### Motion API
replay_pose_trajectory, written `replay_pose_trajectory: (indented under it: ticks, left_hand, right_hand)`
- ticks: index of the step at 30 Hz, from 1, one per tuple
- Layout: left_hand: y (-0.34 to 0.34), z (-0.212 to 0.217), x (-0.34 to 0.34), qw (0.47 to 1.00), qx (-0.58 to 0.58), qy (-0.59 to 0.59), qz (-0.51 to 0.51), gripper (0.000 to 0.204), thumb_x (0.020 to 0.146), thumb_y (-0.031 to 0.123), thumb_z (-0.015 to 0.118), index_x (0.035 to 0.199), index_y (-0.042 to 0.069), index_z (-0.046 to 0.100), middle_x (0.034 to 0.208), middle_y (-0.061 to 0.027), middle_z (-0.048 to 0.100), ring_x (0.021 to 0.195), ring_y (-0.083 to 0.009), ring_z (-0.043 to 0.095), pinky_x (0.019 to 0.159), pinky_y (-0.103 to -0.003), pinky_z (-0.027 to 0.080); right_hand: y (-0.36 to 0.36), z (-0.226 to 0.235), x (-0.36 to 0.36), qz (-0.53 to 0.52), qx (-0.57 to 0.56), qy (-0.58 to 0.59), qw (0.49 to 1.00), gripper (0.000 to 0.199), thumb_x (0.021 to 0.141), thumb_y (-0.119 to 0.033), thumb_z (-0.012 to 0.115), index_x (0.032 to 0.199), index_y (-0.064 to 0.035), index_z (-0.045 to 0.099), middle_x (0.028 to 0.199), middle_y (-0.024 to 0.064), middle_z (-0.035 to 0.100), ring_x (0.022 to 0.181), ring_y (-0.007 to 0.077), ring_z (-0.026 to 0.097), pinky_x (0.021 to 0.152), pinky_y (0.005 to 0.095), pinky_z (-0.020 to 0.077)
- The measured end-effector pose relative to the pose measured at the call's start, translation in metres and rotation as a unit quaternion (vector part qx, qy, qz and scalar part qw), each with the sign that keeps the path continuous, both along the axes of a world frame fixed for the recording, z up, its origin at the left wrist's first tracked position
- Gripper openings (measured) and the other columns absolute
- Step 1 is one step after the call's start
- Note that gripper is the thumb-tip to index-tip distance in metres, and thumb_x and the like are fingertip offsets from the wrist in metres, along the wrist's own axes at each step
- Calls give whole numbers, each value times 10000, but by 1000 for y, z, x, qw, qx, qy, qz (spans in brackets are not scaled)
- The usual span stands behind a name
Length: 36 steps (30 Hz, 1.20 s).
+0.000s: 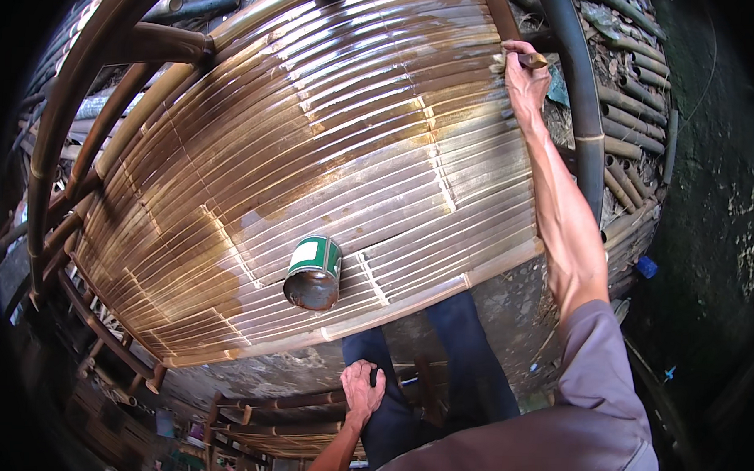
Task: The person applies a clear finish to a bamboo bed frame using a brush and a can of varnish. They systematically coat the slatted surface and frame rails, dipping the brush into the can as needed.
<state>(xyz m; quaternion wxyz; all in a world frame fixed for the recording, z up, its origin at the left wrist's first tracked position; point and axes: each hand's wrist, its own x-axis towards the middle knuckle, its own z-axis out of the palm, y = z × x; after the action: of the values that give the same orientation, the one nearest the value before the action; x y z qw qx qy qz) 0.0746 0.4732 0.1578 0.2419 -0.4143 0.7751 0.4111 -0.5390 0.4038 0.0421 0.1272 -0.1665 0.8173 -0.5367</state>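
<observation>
My right hand (525, 79) is stretched to the far right end of a slatted bamboo bench (377, 223). Its fingers close around the handle of a paintbrush (531, 61), whose bristles touch the slats. My left hand (362, 390) lies on my left thigh, fingers resting loosely and apparently holding nothing. On the bench, left of the middle, stands a green and white tin can (312, 273); brown liquid coats its inside. The far and left slats look wet, brown and glossy, while those at the near right are paler and dull.
A bamboo frame with posts and rails (99, 109) rises at the left end. A dark bamboo pole (579, 101) curves along the right, close to my right arm. Cut bamboo lengths (634, 120) lie stacked beyond it. Another bamboo piece (279, 431) stands behind my left arm.
</observation>
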Motion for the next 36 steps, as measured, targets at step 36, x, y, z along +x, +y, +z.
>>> replay_pose_trajectory:
  ticks: [36]
  left_hand:
    - [37,-16,-3,994,-18,-1,112,193,812,221,658,925,65,646,991,-101,611,1002,-298,561,958,-437,370]
  right_hand:
    - [-9,2,-51,120,56,20,991,138,894,-145,642,987,-89,727,905,11,729,837,80,634,756,280,504]
